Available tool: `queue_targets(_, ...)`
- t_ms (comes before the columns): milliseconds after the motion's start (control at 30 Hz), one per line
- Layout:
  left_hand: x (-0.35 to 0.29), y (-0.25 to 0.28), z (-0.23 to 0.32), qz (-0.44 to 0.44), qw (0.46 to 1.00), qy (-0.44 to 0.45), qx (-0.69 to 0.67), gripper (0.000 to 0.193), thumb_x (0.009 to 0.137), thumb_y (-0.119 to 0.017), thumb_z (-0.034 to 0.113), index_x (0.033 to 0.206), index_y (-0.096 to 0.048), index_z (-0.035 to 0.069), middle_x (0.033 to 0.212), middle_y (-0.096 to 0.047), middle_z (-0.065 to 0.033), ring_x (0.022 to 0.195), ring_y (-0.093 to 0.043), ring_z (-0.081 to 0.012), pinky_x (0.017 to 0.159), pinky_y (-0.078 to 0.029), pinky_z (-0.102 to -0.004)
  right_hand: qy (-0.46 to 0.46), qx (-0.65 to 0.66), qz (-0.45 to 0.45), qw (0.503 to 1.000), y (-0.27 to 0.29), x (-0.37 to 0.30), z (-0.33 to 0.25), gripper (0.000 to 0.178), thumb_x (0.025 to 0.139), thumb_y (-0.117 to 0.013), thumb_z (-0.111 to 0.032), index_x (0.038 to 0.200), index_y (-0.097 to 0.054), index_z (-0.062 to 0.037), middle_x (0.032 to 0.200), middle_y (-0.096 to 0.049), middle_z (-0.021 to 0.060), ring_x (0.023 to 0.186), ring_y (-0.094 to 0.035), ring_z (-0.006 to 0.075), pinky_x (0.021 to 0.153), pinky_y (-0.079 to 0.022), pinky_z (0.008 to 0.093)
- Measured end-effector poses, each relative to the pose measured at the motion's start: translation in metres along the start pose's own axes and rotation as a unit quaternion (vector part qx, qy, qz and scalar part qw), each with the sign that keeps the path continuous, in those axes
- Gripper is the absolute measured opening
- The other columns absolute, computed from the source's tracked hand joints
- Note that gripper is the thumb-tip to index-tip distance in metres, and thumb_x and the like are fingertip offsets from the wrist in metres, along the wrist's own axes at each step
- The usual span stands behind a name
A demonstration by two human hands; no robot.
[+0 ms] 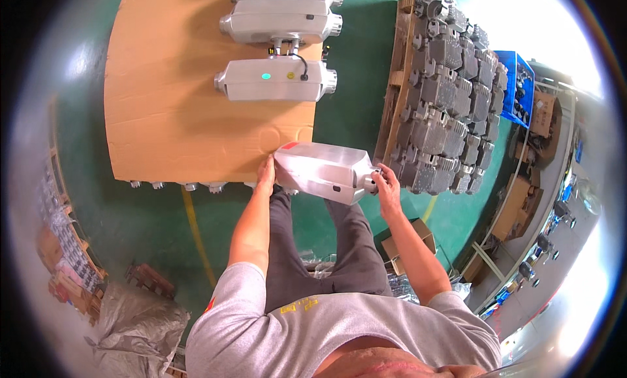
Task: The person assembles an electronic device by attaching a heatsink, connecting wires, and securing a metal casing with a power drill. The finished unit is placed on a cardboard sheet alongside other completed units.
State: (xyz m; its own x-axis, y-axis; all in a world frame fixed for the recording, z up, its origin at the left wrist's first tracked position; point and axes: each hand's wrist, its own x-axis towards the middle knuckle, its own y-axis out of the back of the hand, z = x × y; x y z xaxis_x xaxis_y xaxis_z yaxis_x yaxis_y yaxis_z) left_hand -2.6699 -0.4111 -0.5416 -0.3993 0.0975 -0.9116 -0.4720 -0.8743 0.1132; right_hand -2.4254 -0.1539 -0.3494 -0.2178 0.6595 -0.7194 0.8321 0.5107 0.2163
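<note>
A silver air heater (321, 170) with a boxy metal casing is held level in front of my legs, by the near right corner of the cardboard sheet (163, 117). My left hand (266, 174) grips its left end, where a red label shows on top. Around the round vent at the right end, the fingers of my right hand (387, 190) are closed. Just beyond, a similar heater (277, 80) with a green dot and a black cable lies on the cardboard. Further back is another silver heater (281, 20), with one more partly cut off at the top.
On my right, a wooden pallet (394, 81) carries stacked grey finned metal castings (439, 94). A blue crate (516, 84) of parts stands behind it. Shelving with cartons (522, 205) lines the right side. An open carton (411, 244) sits near my right leg. More heater ends poke out beneath the cardboard.
</note>
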Motion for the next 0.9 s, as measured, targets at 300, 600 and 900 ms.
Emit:
queue_targets(300,0.003,0.057,0.052,0.047,0.990,-0.132,0.006,0.046,0.094,-0.065,0.046,0.107,-0.064,0.001,0.105,-0.065,-0.0083,0.099,-0.058,-0.0182,0.087,-0.047,-0.0367,-0.022,0.061,-0.018,0.998,-0.028,0.025,-0.002,0.046,0.092,-0.067,-0.021,0.134,-0.060,-0.0001,0.111,-0.066,0.0049,0.099,-0.058,0.0122,0.085,-0.045,0.0256)
queue_targets(600,0.061,0.117,0.157,0.200,0.946,-0.185,0.177,0.044,0.093,-0.067,0.036,0.103,-0.068,-0.006,0.098,-0.072,-0.0182,0.090,-0.067,-0.0257,0.081,-0.052,-0.0403,-0.113,0.123,-0.054,0.984,-0.147,0.124,0.016,0.042,0.091,-0.068,-0.034,0.126,-0.067,-0.0110,0.107,-0.067,0.0022,0.092,-0.062,0.0161,0.077,-0.051,0.0344)
queue_targets(900,0.107,0.116,0.173,0.194,0.925,-0.188,0.267,0.037,0.092,-0.067,0.030,0.105,-0.070,-0.004,0.098,-0.073,-0.0199,0.091,-0.068,-0.0287,0.081,-0.052,-0.0416,-0.131,0.108,-0.037,0.985,-0.166,0.173,0.030,0.036,0.093,-0.063,-0.043,0.114,-0.070,-0.0143,0.098,-0.065,0.0017,0.086,-0.061,0.0178,0.072,-0.050,0.0408)
